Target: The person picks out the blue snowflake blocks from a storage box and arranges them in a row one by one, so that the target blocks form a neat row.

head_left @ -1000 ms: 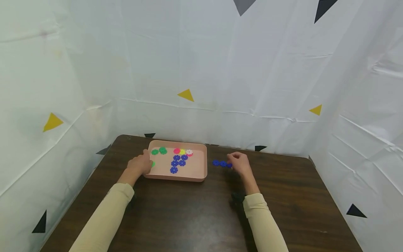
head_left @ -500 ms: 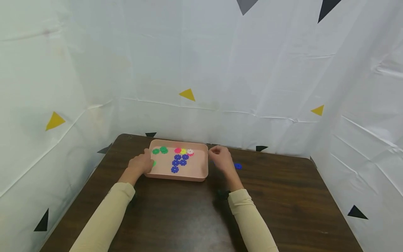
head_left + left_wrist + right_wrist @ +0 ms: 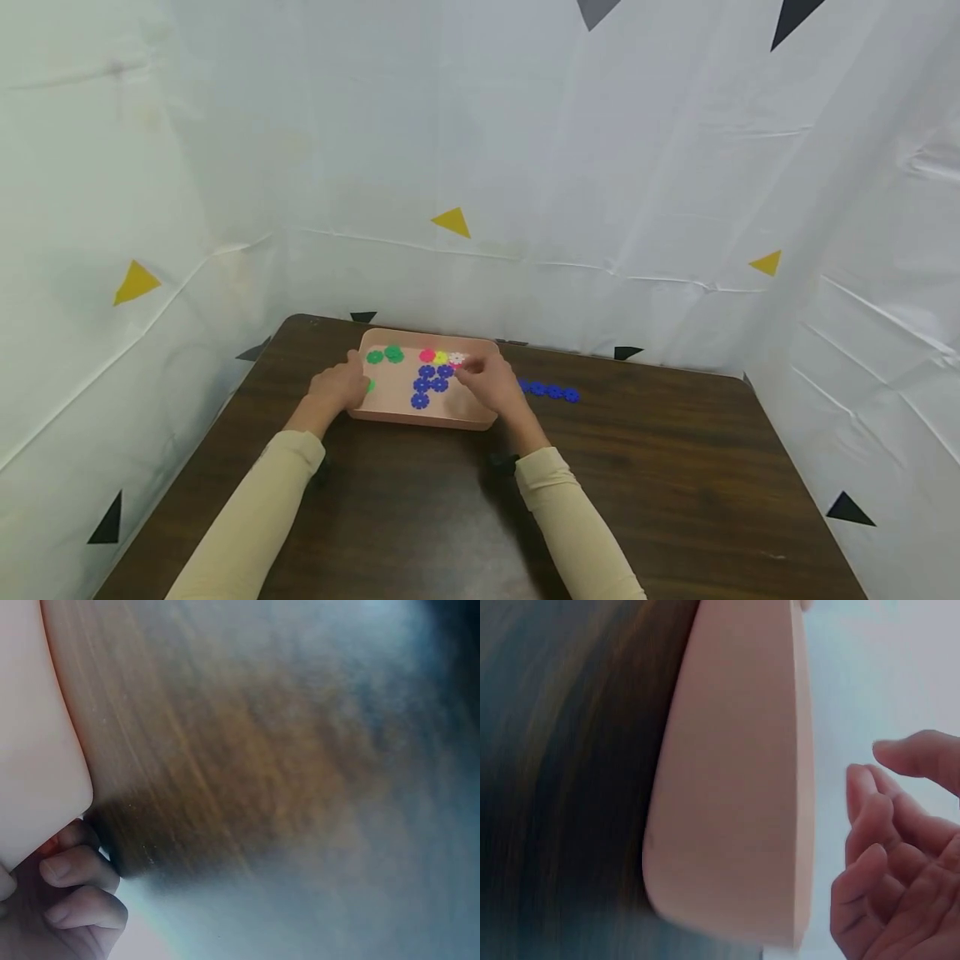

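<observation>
My left hand (image 3: 339, 387) grips the left rim of a shallow pink tray (image 3: 390, 414); in the left wrist view its fingers (image 3: 79, 866) curl at the tray's edge. Over the tray's right part hovers my right hand (image 3: 491, 385), holding nothing, its thumb apart from its loosely bent fingers (image 3: 870, 817) in the right wrist view. Blue flower-shaped discs (image 3: 422, 385) lie in the tray's middle. Behind them are a pink disc (image 3: 427, 356), a yellow disc (image 3: 441, 357) and a white disc (image 3: 457, 358), close to the right fingertips. Green discs (image 3: 393, 354) lie at the left.
On the dark wooden table (image 3: 420, 508), a row of several blue discs (image 3: 555, 392) extends to the right of the tray, its left end partly behind my right hand. White sheeting (image 3: 525, 167) with yellow and dark triangles hangs behind and at both sides.
My right hand has let go of the blue disc at the right end of the row and moved left, over the tray. The left hand stays at the tray's rim.
</observation>
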A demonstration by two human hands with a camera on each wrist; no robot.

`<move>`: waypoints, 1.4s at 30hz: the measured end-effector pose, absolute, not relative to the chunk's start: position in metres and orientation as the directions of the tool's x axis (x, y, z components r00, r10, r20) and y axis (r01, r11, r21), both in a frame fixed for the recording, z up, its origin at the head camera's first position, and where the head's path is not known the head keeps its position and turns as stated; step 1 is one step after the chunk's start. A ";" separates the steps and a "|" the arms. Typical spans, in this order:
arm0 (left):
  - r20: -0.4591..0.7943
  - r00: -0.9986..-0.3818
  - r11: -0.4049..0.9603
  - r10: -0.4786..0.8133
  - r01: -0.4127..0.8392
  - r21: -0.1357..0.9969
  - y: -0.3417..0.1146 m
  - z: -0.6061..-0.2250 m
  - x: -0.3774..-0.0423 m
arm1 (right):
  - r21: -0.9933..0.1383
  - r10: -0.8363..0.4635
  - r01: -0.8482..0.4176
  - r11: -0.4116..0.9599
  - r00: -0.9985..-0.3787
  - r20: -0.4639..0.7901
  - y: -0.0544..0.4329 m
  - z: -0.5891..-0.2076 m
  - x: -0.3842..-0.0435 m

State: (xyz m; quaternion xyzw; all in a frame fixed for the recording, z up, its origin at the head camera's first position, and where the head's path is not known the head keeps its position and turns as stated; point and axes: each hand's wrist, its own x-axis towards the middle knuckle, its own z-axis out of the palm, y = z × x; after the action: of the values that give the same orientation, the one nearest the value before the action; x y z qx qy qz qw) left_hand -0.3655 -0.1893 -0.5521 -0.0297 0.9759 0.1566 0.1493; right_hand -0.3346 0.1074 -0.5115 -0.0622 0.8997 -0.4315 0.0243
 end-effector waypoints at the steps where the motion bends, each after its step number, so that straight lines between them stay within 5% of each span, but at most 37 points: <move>1: -0.301 -0.954 0.950 -0.009 -0.102 0.296 -0.189 -0.552 -0.366 | -0.777 -0.153 -0.103 0.621 -0.988 0.008 0.104 -0.512 -0.335; 6: -0.307 -0.952 0.953 -0.005 -0.098 0.288 -0.188 -0.554 -0.365 | -0.713 -0.243 -0.178 0.678 -0.970 0.010 0.087 -0.520 -0.337; 15: -0.307 -0.952 0.953 -0.008 -0.101 0.286 -0.184 -0.553 -0.365 | -0.534 -0.182 -0.091 0.840 -0.976 -0.120 0.064 -0.524 -0.329; 32: -0.336 -0.942 0.949 -0.001 -0.107 0.297 -0.183 -0.554 -0.364 | -0.433 -0.080 0.032 0.901 -0.968 -0.238 0.035 -0.533 -0.325; 42: -0.322 -0.947 0.953 0.006 -0.091 0.287 -0.185 -0.559 -0.370 | -0.488 -0.107 0.019 0.872 -0.968 -0.227 0.037 -0.533 -0.326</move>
State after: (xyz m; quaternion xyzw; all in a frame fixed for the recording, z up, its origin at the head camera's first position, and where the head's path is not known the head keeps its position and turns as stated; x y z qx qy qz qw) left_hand -0.3696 -0.1852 -0.5593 -0.0218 0.9750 0.1510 0.1616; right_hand -0.3260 0.0370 -0.5331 -0.0229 0.9596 -0.2515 0.1244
